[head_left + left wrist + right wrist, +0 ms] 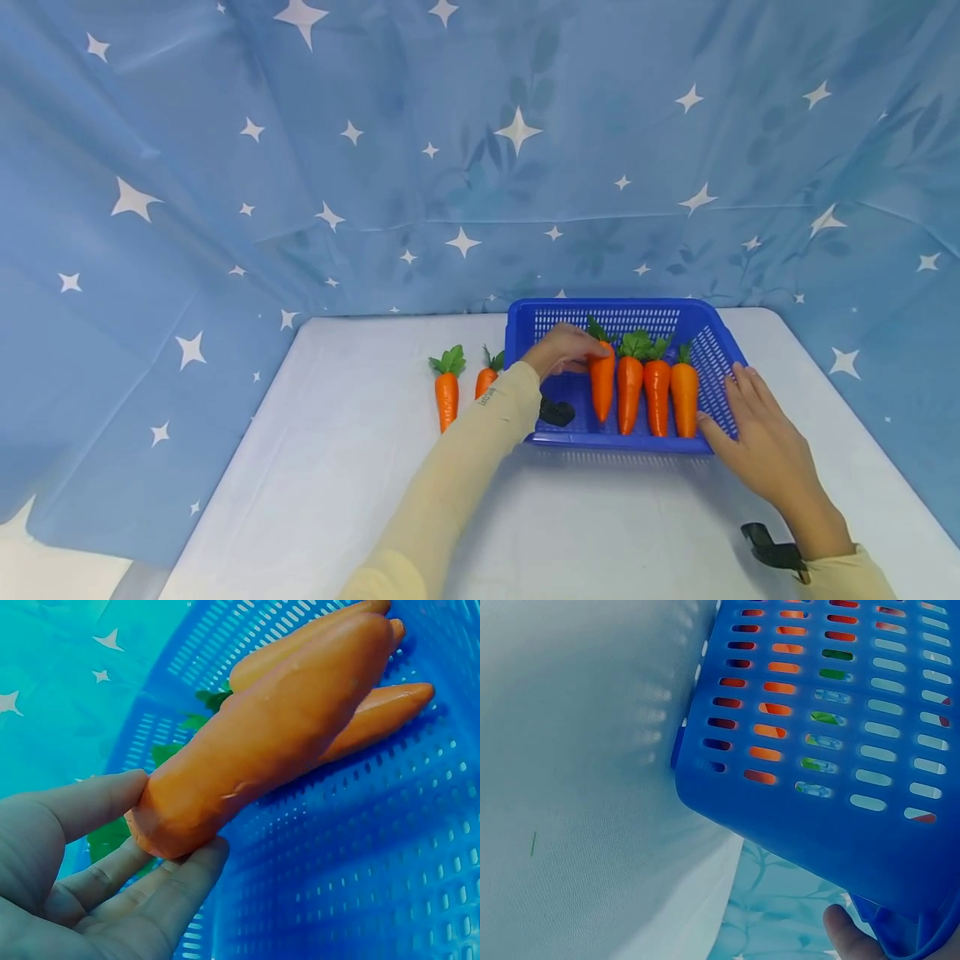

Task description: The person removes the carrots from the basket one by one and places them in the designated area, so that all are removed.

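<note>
Left hand (566, 348): found pinching one orange carrot (602, 385) between thumb and fingers at its thick, leafy end. The held carrot was over the interior of the blue basket (585, 439), the leftmost of the carrots there. From the grip it extended to the right and towards the near wall, narrow tip foremost. Its long axis ran roughly parallel to the three neighbouring carrots (657, 398), which lay side by side just to its right, leaves towards the far wall. (Contact between its tip and the basket floor could not be established.)

Right hand (768, 446): grasping no carrot; fingers extended along the basket's right side, thumb at the near right corner. It was nearest to the rightmost carrot and well apart from the held one, so the left was plainly the closer hand.

Outside, on the white table (637, 517), two further carrots (447, 402) lay left of the basket, one partly hidden by the left sleeve (450, 492).
</note>
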`<state>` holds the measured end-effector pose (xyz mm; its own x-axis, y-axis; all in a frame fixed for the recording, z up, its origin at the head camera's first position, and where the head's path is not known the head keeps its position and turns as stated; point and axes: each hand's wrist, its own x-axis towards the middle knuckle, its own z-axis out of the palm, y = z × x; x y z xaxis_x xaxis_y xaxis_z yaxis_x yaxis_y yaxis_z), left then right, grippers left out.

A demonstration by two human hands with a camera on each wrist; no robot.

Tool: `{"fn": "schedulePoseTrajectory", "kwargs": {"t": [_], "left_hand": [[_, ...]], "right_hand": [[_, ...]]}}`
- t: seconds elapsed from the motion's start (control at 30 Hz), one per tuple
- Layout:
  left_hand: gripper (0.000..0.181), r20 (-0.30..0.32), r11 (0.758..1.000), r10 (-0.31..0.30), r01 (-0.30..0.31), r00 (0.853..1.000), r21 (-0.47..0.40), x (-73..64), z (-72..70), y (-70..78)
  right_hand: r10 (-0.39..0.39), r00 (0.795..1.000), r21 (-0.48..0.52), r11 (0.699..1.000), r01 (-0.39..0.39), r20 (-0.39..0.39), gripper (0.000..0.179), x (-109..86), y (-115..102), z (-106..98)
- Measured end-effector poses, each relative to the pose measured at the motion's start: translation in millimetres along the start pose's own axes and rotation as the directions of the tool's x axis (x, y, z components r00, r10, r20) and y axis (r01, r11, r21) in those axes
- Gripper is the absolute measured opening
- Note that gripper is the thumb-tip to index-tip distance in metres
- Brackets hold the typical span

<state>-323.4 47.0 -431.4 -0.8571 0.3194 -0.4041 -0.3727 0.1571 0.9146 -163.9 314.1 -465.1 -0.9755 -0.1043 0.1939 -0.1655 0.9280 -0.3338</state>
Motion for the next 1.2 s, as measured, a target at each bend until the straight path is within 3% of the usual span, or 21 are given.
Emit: {"fn": "schedulePoseTrajectory", "kwargs": {"t": [0.67,0.93,1.2], "left_hand": [[0.028,0.102,1.0,0.024,-0.023,0.994,-0.012,-13.1,-25.5,14.2],[0.034,0.107,0.999,0.042,-0.045,0.993,0.024,-21.0,-38.5,19.9],[0.043,0.117,0.998,0.06,-0.06,0.991,0.0,-30.0,-57.3,27.7]], "right_hand": [[-0.001,1.0,-0.002,1.0,0.001,-0.001,0.083,1.2,0,-1],[-0.006,1.0,0.002,1.0,0.006,-0.007,0.082,2.1,0,0],[-0.008,1.0,-0.002,1.0,0.008,-0.004,0.082,1.9,1,0]]}}
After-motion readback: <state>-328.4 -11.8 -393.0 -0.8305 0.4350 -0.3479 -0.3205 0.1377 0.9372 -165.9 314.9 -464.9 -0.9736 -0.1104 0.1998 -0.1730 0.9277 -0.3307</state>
